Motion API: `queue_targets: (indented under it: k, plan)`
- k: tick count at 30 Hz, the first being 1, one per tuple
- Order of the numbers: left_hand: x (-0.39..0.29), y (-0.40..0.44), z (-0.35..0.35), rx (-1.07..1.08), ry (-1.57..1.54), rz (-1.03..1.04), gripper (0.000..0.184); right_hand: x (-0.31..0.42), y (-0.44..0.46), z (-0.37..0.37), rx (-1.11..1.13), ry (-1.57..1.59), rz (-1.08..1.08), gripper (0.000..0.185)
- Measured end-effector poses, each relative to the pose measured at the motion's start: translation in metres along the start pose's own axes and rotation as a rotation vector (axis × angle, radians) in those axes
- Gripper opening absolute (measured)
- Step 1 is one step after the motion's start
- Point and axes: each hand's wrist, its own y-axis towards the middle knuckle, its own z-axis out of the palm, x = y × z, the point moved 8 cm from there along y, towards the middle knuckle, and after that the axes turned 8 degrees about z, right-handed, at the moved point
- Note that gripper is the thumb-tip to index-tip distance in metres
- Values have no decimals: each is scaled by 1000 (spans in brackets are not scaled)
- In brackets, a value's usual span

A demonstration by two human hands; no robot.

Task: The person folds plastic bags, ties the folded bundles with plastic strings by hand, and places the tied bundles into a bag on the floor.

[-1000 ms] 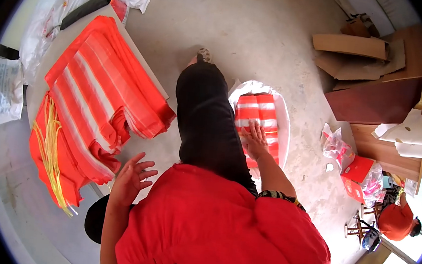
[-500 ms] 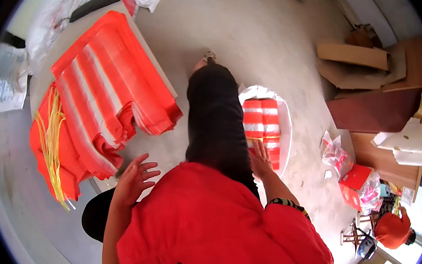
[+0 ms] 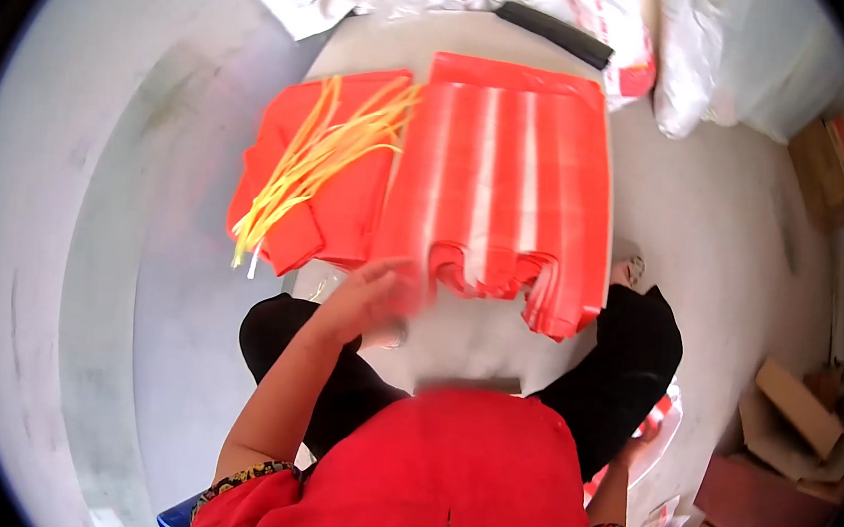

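A stack of red-and-white striped plastic bags (image 3: 505,180) lies flat in front of me, its near edge cut out and curled. Close to its lower left corner is my left hand (image 3: 370,301), blurred, fingers stretched out, with nothing visible in it. Beside the stack on the left are folded red bags (image 3: 352,207) with a loose bunch of yellow ties (image 3: 326,160) across them. My right hand (image 3: 641,447) is down past my right knee, at a white sack (image 3: 671,426) with red-and-white bundles in it. The leg and the angle hide most of its fingers.
The stacks rest on a pale tabletop (image 3: 401,43). A long black bar (image 3: 554,34) lies at its far edge, with white plastic sacks (image 3: 688,61) behind. Cardboard boxes (image 3: 798,422) stand on the right. My knees flank the table's near side.
My view has turned left toward the stacks. My left hand has moved forward to the striped stack's near corner. My right hand stays by the white sack, now mostly hidden.
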Motion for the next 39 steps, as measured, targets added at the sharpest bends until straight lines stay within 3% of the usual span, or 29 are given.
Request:
queue_targets:
  k: [1,3,4,6,9,12,13,16,17,20,23,26,32,35,39]
  plan:
    - [-17,-2,-18,-124,116,22,46,42,10,-2,-215,-675,-400,44]
    - [-38,-1,-66,-340,282,72,46,67,60,-14,-236,-456,-324,41]
    - [-45,2,-100,-416,506,166,50,68,85,-18,-261,-350,-267,40]
    - [-59,2,-155,-564,960,341,58,176,51,7,-249,-297,-270,42]
    - [-95,-10,-188,-782,1458,441,75,279,17,51,-190,-238,-536,36]
    - [-102,1,-225,-832,1590,279,87,351,-38,105,-122,-379,-822,33]
    - [-97,10,-246,-805,1568,150,101,363,-55,125,-72,-413,-887,34]
    - [-123,15,-247,-897,1553,-128,111,368,-86,173,100,-612,-1017,37]
    - [-124,17,-257,-913,1485,-120,118,370,-92,182,150,-640,-1027,37]
    - [-121,22,-272,-973,1433,-86,112,370,-88,187,160,-615,-1019,36]
    - [-109,26,-289,-1005,1421,53,94,366,-81,189,176,-617,-987,35]
    - [-119,21,-270,-983,1664,134,74,367,-82,194,193,-608,-959,34]
    - [-117,25,-262,-910,1624,222,40,368,-80,206,227,-611,-949,30]
    - [-114,38,-257,-720,1605,176,21,369,-83,208,245,-601,-936,29]
    - [-106,65,-236,-603,1616,147,21,368,-82,212,255,-590,-946,28]
